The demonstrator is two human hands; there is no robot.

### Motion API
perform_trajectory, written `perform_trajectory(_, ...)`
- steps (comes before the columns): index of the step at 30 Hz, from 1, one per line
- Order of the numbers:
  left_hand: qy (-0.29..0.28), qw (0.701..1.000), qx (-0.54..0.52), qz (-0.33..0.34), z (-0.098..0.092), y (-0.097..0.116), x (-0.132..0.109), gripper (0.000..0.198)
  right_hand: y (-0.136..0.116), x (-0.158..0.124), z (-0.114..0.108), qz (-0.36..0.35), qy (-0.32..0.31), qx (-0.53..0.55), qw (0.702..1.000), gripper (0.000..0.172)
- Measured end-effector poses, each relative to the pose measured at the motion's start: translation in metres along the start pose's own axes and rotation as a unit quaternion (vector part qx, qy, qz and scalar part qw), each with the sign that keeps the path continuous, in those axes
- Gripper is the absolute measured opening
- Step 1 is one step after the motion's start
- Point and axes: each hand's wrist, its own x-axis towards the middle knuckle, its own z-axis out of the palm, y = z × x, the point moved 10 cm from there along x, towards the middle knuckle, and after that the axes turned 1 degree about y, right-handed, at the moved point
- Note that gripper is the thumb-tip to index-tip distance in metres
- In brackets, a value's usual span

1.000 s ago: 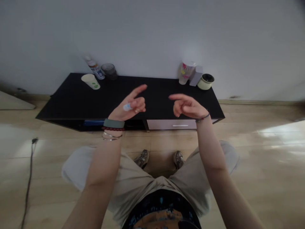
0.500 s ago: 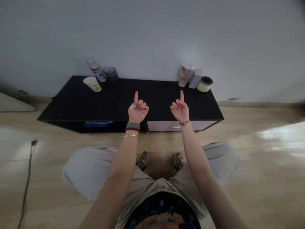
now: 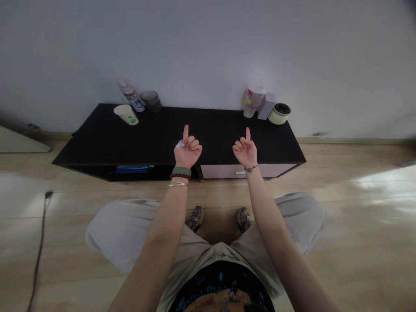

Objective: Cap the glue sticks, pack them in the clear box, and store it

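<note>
My left hand (image 3: 188, 150) is held palm up above the front of a black low cabinet (image 3: 214, 130). Its index finger points forward and the other fingers are curled, with nothing in them. A small white and blue patch (image 3: 180, 144) shows near the thumb. To its right, my right hand (image 3: 246, 150) makes the same gesture, index finger out and the rest folded, also holding nothing. Neither hand touches an object. Nearest to my right hand is a clear plastic cup (image 3: 252, 103) with a pink and yellow print, by the wall.
At the cabinet's back left stand a paper cup (image 3: 126, 115), a spray can (image 3: 133, 98) and a dark glass (image 3: 151, 101). Back right are a pale box (image 3: 267, 107) and a cream pot with black lid (image 3: 278, 115). A black cable (image 3: 42, 242) lies on the floor.
Both hands hold nearly the same pose. The right index fingertip sits very slightly lower in the picture; the objects have not moved.
</note>
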Motion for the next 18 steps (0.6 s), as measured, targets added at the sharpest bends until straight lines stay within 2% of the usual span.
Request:
perform_trajectory(12,0.002,1.000,-0.010,-0.001,-0.0018,-0.0015,0.0009,0.045,0.0009,0.0003,-0.0073,0.006,0.034,-0.022,0.999,0.067)
perform_trajectory(18,0.001,1.000,-0.012,-0.017,0.0064,-0.0022,-0.0041,0.041,-0.0040,-0.0029,0.0015,0.012,0.029,-0.020,0.999,0.058)
